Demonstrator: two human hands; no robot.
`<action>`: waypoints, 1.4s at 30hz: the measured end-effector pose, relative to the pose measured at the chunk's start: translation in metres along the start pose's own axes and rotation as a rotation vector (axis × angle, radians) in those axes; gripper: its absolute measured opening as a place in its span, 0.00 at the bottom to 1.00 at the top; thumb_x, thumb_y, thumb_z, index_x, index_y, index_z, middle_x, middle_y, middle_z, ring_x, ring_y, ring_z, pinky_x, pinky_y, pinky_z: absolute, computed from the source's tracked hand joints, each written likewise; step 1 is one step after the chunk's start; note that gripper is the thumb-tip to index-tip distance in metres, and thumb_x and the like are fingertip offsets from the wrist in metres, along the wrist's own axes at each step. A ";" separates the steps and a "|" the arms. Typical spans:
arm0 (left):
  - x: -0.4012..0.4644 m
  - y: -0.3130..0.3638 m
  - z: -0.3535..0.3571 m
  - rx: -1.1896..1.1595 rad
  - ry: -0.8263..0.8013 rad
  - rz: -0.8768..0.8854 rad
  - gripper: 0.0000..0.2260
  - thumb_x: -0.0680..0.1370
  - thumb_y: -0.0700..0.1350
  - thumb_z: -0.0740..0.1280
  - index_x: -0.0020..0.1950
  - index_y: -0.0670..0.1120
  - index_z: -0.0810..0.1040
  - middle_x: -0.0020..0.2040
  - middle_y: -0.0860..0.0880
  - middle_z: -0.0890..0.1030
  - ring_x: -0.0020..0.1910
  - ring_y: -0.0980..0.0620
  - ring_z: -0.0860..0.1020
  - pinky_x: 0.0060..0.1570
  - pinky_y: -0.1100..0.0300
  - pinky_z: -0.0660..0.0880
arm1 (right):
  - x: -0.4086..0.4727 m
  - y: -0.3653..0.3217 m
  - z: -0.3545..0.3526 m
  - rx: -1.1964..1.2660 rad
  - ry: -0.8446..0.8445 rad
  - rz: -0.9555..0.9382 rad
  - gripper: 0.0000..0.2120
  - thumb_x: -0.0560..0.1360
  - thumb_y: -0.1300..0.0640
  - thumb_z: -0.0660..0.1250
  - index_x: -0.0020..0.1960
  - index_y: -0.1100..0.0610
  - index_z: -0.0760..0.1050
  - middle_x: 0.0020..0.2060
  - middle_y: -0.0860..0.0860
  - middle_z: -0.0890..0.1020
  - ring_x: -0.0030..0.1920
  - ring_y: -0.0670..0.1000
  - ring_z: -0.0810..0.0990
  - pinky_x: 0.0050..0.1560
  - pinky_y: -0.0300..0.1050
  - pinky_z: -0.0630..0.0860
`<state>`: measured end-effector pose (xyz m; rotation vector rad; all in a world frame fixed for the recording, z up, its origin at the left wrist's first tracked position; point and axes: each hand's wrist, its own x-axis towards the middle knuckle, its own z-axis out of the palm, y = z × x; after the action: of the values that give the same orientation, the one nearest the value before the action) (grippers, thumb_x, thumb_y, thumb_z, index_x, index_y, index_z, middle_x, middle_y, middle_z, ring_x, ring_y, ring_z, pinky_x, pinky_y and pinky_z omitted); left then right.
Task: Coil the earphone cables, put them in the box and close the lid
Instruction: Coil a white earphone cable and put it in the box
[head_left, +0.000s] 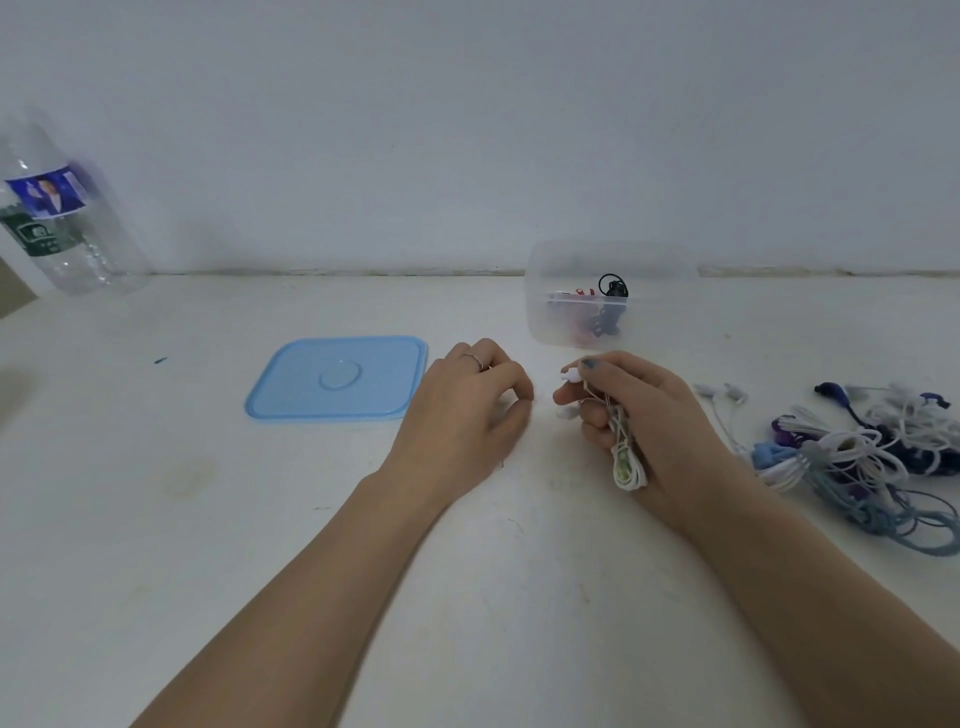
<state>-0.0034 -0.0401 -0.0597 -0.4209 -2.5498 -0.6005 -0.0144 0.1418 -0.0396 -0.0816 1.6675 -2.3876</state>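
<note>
My right hand (644, 421) is closed around a coiled white earphone cable (626, 457), its two earbuds sticking out past my thumb. My left hand (467, 410) rests on the table just left of it, fingers curled, holding nothing that I can see. A clear plastic box (670, 306) stands open behind my hands with black and red earphones inside. Its light blue lid (337, 378) lies flat on the table to the left of my left hand. A tangled heap of white, blue and purple earphones (862, 457) lies to the right.
An empty clear water bottle (62, 218) stands at the far left against the wall. The white table meets the wall right behind the box. A small blue speck (161, 360) lies on the table left of the lid.
</note>
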 end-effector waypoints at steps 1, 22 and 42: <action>0.000 0.000 0.000 -0.003 -0.005 0.004 0.02 0.77 0.42 0.70 0.47 0.49 0.82 0.47 0.53 0.78 0.45 0.49 0.73 0.43 0.55 0.70 | 0.000 0.001 0.000 0.003 0.000 -0.002 0.08 0.80 0.63 0.64 0.47 0.67 0.79 0.36 0.59 0.81 0.27 0.46 0.70 0.25 0.36 0.68; -0.011 0.011 -0.016 -0.334 -0.063 -0.119 0.07 0.79 0.41 0.69 0.49 0.54 0.76 0.43 0.60 0.78 0.42 0.53 0.74 0.39 0.59 0.72 | -0.005 0.007 0.001 -0.245 -0.075 -0.138 0.06 0.80 0.63 0.65 0.48 0.67 0.75 0.39 0.60 0.85 0.29 0.52 0.71 0.28 0.41 0.70; -0.012 0.013 -0.020 -0.395 -0.076 -0.099 0.08 0.78 0.41 0.71 0.53 0.54 0.81 0.47 0.60 0.83 0.46 0.52 0.78 0.46 0.56 0.74 | -0.003 0.007 0.000 -0.236 -0.060 -0.131 0.05 0.78 0.64 0.68 0.44 0.64 0.79 0.32 0.56 0.80 0.28 0.50 0.71 0.28 0.41 0.71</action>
<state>0.0190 -0.0408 -0.0459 -0.4576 -2.5312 -1.1532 -0.0100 0.1400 -0.0456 -0.3079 1.9628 -2.2414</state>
